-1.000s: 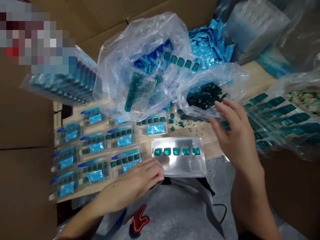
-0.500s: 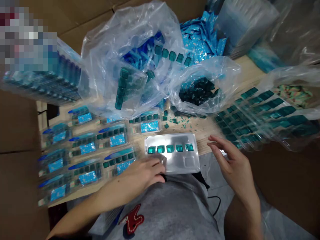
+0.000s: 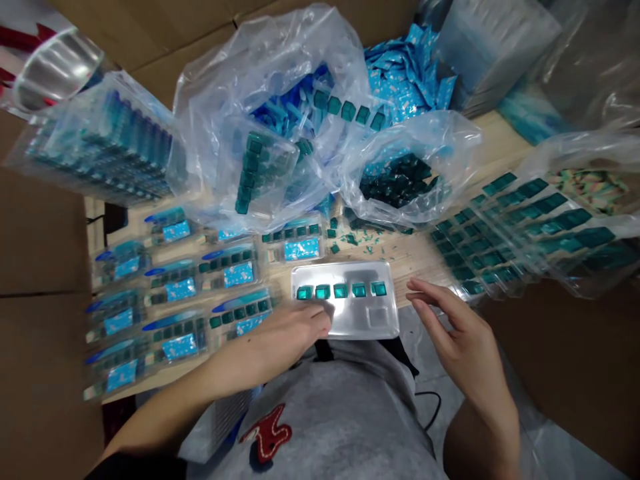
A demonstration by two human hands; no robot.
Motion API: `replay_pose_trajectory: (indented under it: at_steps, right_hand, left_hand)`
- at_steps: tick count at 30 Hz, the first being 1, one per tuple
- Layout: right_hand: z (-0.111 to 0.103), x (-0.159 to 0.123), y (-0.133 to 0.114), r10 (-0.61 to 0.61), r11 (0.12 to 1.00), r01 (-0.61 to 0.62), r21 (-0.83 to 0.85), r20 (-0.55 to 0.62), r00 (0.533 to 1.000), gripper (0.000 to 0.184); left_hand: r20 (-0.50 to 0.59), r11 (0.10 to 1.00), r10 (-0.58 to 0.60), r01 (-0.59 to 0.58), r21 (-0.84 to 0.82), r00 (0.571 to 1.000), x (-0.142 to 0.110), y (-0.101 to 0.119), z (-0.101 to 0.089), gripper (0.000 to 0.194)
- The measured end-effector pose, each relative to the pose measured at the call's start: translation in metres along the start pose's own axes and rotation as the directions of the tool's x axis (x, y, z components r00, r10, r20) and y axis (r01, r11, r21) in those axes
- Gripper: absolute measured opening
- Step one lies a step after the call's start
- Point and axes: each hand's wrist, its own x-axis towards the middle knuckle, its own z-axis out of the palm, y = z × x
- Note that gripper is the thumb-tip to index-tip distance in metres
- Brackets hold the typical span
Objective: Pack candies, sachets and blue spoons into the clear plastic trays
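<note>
In front of my body lies a clear plastic tray (image 3: 357,321) with a row of several teal-green cubes (image 3: 341,291) in its upper part. My left hand (image 3: 300,327) reaches over the tray's lower left corner, its fingers bent and pressed together. Whatever those fingers hold, if anything, is hidden. To the right of the tray my right hand (image 3: 457,327) hovers at the table's edge. Its fingers are stretched out with the thumb apart, and nothing shows between them.
Filled trays (image 3: 239,274) with blue packets cover the table's left side. Behind stand a plastic bag of blue pieces (image 3: 280,107), a bag of dark green cubes (image 3: 400,181) and blue packets (image 3: 413,83). Stacked trays of cubes (image 3: 493,243) lie right; green crumbs (image 3: 370,240) litter the wood.
My left hand's thumb and fingers have drawn together over the tray's lower left. My right hand has shifted slightly left. The cubes stay in their row.
</note>
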Motion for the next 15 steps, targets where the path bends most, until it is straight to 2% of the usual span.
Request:
replay_pose_trajectory:
  at_steps: [4,7,8,10,11,12,13,15]
  right_hand:
    - [-0.004,-0.002,-0.004,0.009,1.0,-0.008,0.029,-0.034,0.999,0.021]
    - [-0.009,-0.004,-0.009,0.007,0.985,-0.006,0.173,-0.007,1.0,0.02]
    - [-0.009,-0.005,-0.011,-0.005,0.968,-0.006,0.25,0.042,0.999,0.024]
    - [-0.006,-0.004,-0.014,-0.052,0.929,-0.009,0.371,0.155,0.986,0.047]
    - [-0.003,-0.003,-0.016,-0.079,0.92,-0.004,0.392,0.196,0.977,0.057]
    - [0.001,-0.001,-0.017,-0.096,0.923,0.009,0.384,0.209,0.973,0.06]
    - [0.005,0.001,-0.018,-0.109,0.933,0.033,0.358,0.193,0.975,0.053]
    - [0.012,0.007,-0.02,-0.124,0.952,0.085,0.294,0.116,0.986,0.029]
  left_hand:
    - [-0.207,0.979,0.101,-0.06,0.195,0.973,-0.007,0.004,0.011,0.026]
    - [-0.274,0.991,0.101,-0.073,0.113,0.956,-0.018,0.012,-0.001,0.021]
    - [-0.291,0.995,0.092,-0.073,0.074,0.952,-0.022,0.015,-0.008,0.018]
    - [-0.328,0.995,0.097,-0.092,0.031,0.94,-0.028,0.019,-0.019,0.014]
    - [-0.351,0.993,0.114,-0.113,0.022,0.929,-0.03,0.02,-0.021,0.014]
    - [-0.37,0.991,0.126,-0.132,0.008,0.921,-0.031,0.019,-0.022,0.014]
    - [-0.393,0.989,0.131,-0.148,-0.014,0.91,-0.033,0.017,-0.02,0.013]
    - [-0.468,0.989,0.095,-0.137,-0.056,0.878,-0.036,0.008,-0.012,0.007]
